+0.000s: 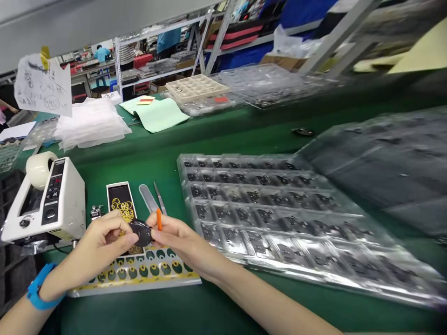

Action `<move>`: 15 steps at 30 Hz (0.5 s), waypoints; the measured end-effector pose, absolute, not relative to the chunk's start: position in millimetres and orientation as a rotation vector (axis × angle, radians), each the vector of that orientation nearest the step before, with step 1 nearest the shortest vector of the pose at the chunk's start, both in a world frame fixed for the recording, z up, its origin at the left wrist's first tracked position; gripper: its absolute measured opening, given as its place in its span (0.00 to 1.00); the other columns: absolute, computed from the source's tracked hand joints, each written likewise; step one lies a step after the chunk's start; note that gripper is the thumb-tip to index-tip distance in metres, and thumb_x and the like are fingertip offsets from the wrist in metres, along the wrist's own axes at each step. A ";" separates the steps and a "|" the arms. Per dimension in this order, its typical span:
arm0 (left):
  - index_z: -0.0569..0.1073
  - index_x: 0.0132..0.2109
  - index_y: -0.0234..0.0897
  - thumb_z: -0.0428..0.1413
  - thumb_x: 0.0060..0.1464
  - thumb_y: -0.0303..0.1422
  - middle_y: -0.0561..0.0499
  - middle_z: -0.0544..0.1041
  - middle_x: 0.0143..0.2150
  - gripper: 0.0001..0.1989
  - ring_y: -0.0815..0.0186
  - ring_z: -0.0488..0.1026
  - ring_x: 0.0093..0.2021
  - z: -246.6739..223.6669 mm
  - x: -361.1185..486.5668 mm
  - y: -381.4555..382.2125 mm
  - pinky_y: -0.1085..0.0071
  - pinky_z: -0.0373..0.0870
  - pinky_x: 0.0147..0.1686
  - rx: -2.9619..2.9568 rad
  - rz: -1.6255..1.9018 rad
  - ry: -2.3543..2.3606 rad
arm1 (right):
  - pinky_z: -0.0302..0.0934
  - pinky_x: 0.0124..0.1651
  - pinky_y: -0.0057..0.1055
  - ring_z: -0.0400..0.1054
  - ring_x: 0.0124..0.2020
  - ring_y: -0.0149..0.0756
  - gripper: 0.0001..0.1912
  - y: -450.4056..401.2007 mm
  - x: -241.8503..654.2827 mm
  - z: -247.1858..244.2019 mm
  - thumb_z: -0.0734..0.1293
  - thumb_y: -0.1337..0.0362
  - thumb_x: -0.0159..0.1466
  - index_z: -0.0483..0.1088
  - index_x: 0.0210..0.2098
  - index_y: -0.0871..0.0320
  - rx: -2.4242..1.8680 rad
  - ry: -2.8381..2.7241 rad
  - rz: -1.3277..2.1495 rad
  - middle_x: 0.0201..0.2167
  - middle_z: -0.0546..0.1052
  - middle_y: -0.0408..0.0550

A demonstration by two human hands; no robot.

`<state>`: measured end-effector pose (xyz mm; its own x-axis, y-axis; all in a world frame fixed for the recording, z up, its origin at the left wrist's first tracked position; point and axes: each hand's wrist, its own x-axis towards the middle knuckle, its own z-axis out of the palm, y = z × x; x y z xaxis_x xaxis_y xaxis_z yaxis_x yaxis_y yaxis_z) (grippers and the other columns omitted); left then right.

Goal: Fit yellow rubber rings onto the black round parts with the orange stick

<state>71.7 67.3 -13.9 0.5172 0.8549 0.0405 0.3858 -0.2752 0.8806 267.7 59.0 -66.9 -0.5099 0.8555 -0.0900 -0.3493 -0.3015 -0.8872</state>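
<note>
A round black part [141, 233] is pinched between the fingertips of both hands, low and left of centre. My left hand [108, 236], with a blue band at its wrist, grips its left edge. My right hand [176, 236] holds its right edge and has an orange stick-like tool [159, 219] upright between the fingers. Just behind the hands stands a white box [130, 190] with yellow rings [122, 207] in it. Beneath the hands lies a sheet of yellow and dark stickers [143, 271]. Tweezers [160, 199] and a clear flat strip [148, 197] lie beyond my right hand.
A white tape dispenser [66, 200] stands at the left. A large clear tray [244, 186] of black parts covers the right, a second sheet of trays [391, 163] beyond it. White foam sheets [91, 122] and green paper [159, 114] lie along the raised back ledge.
</note>
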 end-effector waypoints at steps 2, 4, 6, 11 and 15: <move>0.70 0.26 0.37 0.54 0.59 0.36 0.55 0.61 0.25 0.14 0.69 0.58 0.26 -15.1 72.5 67.5 0.72 0.51 0.24 1.855 0.664 1.015 | 0.50 0.34 0.28 0.55 0.26 0.28 0.21 57.4 267.8 -67.1 0.72 0.47 0.56 0.65 0.28 0.57 -0.711 -1.082 1.918 0.24 0.61 0.37; 0.70 0.25 0.37 0.54 0.59 0.36 0.55 0.61 0.25 0.14 0.69 0.57 0.25 -15.4 73.9 67.9 0.72 0.51 0.24 1.823 0.651 1.039 | 0.50 0.34 0.28 0.54 0.26 0.27 0.21 57.2 267.8 -68.8 0.72 0.47 0.56 0.64 0.28 0.57 -0.684 -1.077 1.916 0.24 0.61 0.37; 0.70 0.25 0.37 0.54 0.58 0.36 0.55 0.61 0.25 0.14 0.69 0.57 0.25 -14.8 75.4 68.4 0.72 0.51 0.24 1.790 0.620 1.085 | 0.51 0.33 0.28 0.54 0.26 0.27 0.20 58.0 267.8 -71.8 0.72 0.48 0.57 0.64 0.29 0.57 -0.659 -1.090 1.908 0.24 0.61 0.37; 0.69 0.24 0.37 0.53 0.57 0.35 0.55 0.61 0.25 0.14 0.68 0.58 0.26 -12.6 78.1 70.0 0.71 0.53 0.26 1.798 0.584 1.127 | 0.52 0.34 0.28 0.54 0.27 0.27 0.20 60.4 267.9 -77.3 0.70 0.48 0.59 0.63 0.28 0.57 -0.616 -1.125 1.891 0.24 0.61 0.37; 0.69 0.24 0.37 0.53 0.57 0.35 0.55 0.61 0.24 0.14 0.68 0.57 0.25 -12.5 79.2 69.6 0.71 0.52 0.25 1.810 0.606 1.122 | 0.53 0.34 0.28 0.55 0.27 0.27 0.21 60.2 268.2 -77.4 0.70 0.48 0.59 0.63 0.28 0.57 -0.618 -1.138 1.888 0.24 0.61 0.37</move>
